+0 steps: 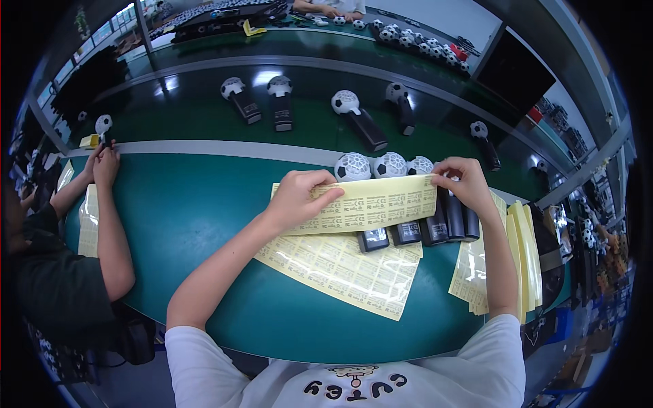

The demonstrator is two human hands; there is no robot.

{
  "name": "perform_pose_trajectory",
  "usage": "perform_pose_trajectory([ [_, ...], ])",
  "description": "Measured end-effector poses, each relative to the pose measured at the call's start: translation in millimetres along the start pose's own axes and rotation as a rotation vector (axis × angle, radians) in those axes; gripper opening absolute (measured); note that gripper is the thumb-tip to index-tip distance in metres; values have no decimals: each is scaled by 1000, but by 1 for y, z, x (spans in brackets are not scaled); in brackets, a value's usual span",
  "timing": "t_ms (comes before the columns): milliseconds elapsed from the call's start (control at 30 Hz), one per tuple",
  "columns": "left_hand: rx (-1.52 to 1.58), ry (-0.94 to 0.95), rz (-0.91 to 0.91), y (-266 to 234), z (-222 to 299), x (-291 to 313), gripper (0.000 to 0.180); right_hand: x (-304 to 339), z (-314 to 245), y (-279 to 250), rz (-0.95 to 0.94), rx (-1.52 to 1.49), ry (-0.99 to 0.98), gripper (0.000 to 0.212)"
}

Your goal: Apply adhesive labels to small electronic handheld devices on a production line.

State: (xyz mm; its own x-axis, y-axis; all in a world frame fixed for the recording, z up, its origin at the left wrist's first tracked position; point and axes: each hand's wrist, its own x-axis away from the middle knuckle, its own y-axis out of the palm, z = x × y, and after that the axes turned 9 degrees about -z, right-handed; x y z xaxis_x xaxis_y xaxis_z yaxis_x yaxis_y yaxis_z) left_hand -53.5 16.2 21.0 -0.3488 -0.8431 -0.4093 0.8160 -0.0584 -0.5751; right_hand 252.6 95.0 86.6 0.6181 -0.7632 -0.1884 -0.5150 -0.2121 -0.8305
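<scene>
Between my two hands stretches a yellow sheet of printed labels point(384, 204), raised above the table; whether it is folded or a narrow strip I cannot tell. My left hand point(303, 196) pinches its left part, thumb in front. At its upper right corner, my right hand point(465, 182) grips the edge with thumb and fingers. Behind the sheet lie several black-handled devices with soccer-ball heads point(353, 166), their middles partly covered by it. Below, a larger label sheet point(360, 275) lies flat on the green table point(272, 306), partly under the device handles.
More label sheets point(471, 272) are piled by my right forearm. Across the raised edge, on a dark green conveyor belt point(183, 126), rest more ball-headed devices point(360, 121). At left a co-worker's hands point(103, 162) hold a similar device. Another person point(330, 8) sits at the far side.
</scene>
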Motion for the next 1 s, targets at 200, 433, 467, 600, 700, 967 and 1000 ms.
perform_pose_trajectory([
  [200,-1,-32,-21,1,-4,-1,19,-1,-1,3,13,-34,146,13],
  [433,74,-84,-12,-1,-5,-2,20,-4,10,10,44,-265,115,6],
  [467,82,-107,-13,-1,-6,-1,19,-5,10,10,49,-264,121,6],
  [600,150,-231,-60,0,-16,-1,17,-11,17,-2,100,-328,-26,3],
  [700,324,-325,-128,-1,-19,-1,20,-31,37,-22,94,-500,-93,4],
  [967,256,-321,-69,1,-19,0,20,-21,17,4,-196,-60,-2,20],
  [1000,264,-316,-58,1,-19,0,20,-19,18,7,-196,-62,7,20],
])
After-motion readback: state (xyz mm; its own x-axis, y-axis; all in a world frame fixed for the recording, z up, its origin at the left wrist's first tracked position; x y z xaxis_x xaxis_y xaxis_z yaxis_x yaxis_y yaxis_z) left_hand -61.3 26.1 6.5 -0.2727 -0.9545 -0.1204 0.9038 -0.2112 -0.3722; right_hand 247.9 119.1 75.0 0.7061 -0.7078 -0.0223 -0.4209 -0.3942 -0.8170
